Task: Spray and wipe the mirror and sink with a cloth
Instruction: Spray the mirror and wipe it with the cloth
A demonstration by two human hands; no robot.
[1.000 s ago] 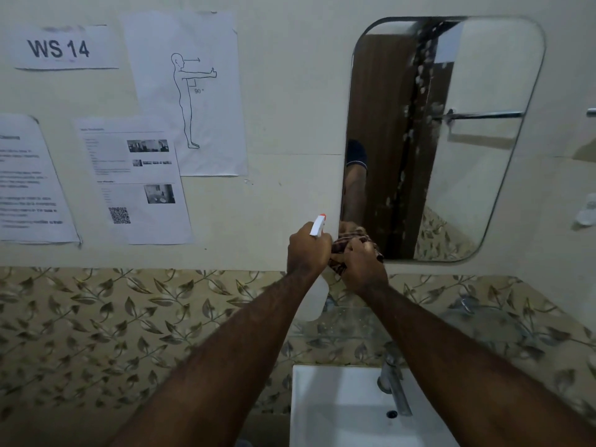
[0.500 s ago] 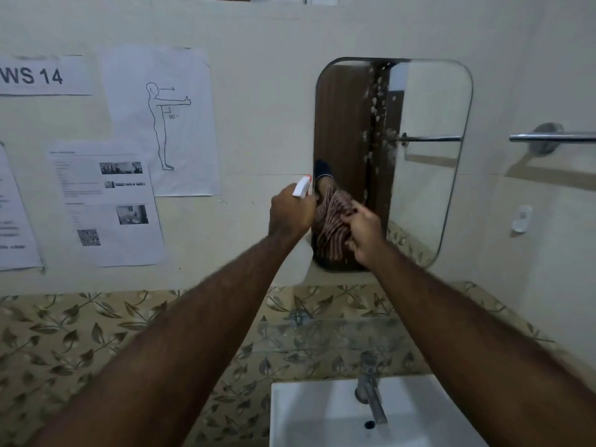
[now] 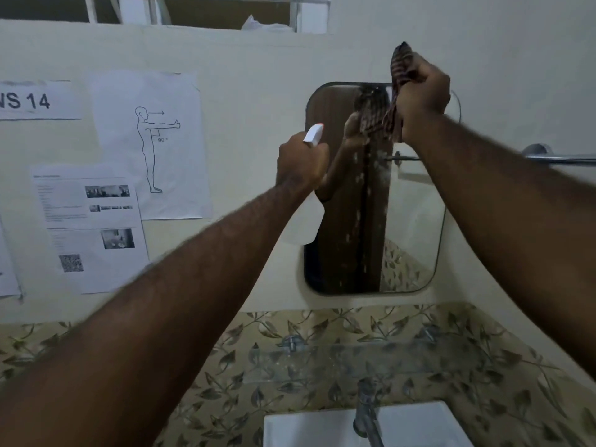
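A rounded wall mirror (image 3: 416, 227) hangs above a white sink (image 3: 306, 427), with spray droplets down its middle. My left hand (image 3: 300, 166) is shut on a white spray bottle (image 3: 306, 221) with an orange-tipped nozzle, held at the mirror's left edge. My right hand (image 3: 422, 91) grips a striped cloth (image 3: 398, 66) and holds it against the mirror's top edge, right of centre. The cloth and my arm are reflected in the glass.
A chrome tap (image 3: 366, 411) stands at the back of the sink. A glass shelf (image 3: 338, 359) juts from the leaf-patterned tiles. A towel rail (image 3: 561, 158) is on the right wall. Printed sheets (image 3: 148, 143) are taped to the left wall.
My right hand has lifted the cloth from the mirror's lower left up to its top edge. The left hand holds the bottle in much the same place. The view has tilted upward.
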